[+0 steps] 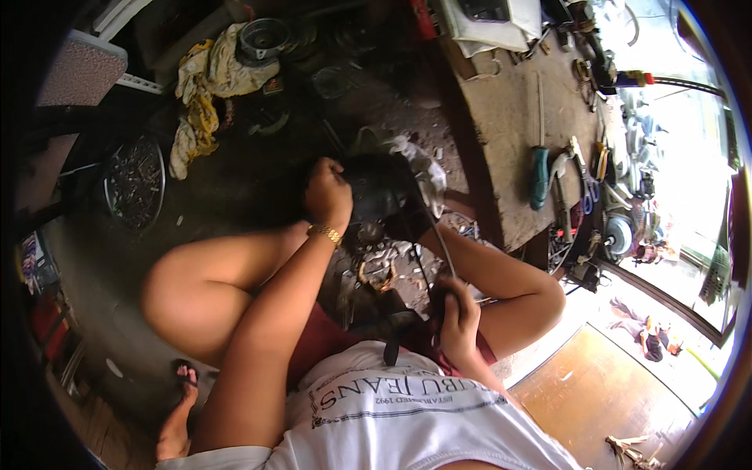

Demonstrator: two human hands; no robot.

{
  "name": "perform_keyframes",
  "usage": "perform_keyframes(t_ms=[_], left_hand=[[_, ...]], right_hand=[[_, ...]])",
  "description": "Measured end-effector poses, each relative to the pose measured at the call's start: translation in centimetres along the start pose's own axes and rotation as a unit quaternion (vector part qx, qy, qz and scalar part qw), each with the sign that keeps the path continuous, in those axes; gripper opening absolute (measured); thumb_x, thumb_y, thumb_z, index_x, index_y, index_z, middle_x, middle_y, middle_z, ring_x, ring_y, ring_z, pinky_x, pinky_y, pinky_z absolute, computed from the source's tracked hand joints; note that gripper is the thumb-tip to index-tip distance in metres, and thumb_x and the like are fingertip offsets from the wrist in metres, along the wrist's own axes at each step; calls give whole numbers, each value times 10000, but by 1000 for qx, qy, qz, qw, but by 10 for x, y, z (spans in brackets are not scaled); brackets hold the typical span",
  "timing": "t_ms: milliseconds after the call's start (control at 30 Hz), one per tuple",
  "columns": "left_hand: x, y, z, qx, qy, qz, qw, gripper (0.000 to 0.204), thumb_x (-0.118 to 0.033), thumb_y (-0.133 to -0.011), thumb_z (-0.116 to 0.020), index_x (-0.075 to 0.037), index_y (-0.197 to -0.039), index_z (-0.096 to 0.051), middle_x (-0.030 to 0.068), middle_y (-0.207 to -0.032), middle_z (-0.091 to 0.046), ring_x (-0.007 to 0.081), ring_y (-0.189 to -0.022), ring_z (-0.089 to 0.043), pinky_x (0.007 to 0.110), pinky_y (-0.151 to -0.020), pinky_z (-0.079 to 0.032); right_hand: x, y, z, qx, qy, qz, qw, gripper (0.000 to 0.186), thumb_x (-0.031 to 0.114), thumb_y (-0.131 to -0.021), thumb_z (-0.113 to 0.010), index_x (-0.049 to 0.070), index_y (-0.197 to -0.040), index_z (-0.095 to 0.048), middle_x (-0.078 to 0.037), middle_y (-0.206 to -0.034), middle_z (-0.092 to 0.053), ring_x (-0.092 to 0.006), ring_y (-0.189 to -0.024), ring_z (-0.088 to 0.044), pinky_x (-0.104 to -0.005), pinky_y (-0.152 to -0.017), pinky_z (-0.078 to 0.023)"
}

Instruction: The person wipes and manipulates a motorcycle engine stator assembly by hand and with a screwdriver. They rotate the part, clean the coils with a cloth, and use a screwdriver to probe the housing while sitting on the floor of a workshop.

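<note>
My left hand (327, 192) is closed in a fist at the left side of a dark rounded object (380, 188), low between my knees; what its fingers hold is hidden. A gold-coloured bracelet (324, 233) circles that wrist. Nearer my body, my right hand (458, 317) is wrapped around the lower end of a long thin rod (440, 239). The rod slants up and left to the right side of the dark object. Whitish plastic (427, 176) lies bunched beside it. Small parts and scraps (384, 266) are scattered below, between my legs.
A workbench (505, 129) at the right bears a teal-handled screwdriver (539, 176), a hammer (560, 180) and other tools. Left of me lies a round basin (135, 184) of small parts. Stained cloths (207, 74) lie far left. A sandalled foot (186, 376) shows lower left.
</note>
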State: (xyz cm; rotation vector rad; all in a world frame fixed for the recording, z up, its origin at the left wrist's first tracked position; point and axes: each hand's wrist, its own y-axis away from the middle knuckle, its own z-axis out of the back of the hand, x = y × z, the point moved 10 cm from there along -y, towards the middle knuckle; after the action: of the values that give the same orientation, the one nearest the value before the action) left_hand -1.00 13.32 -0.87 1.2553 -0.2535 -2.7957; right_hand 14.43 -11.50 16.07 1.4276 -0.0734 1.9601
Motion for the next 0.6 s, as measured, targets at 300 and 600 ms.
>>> perform_keyframes(t_ms=[300,600], left_hand=[[-1,0,1,-16,11,-1,1000,121,-15,-806,-533,-120,-855,-568,92,-908,-687,347,-868,-638,421,-709,-497],[-11,4,-5,33,-49,17,998,139,-13,-809,-514,-122,-869,-575,85,-887,-673,337,-826,-641,434,-686,-496]], right_hand=[[-21,-56,-36,22,86,-3,996,252,-4,-930,-451,-37,-1151,-566,-147,-1118,-631,-236,-1089,-581,-320,-944,-420],[-4,-146,-84,7,58,84,995,217,28,-924,-486,-41,-1109,-578,-163,-1087,-645,-207,-1048,-597,-297,-920,-428]])
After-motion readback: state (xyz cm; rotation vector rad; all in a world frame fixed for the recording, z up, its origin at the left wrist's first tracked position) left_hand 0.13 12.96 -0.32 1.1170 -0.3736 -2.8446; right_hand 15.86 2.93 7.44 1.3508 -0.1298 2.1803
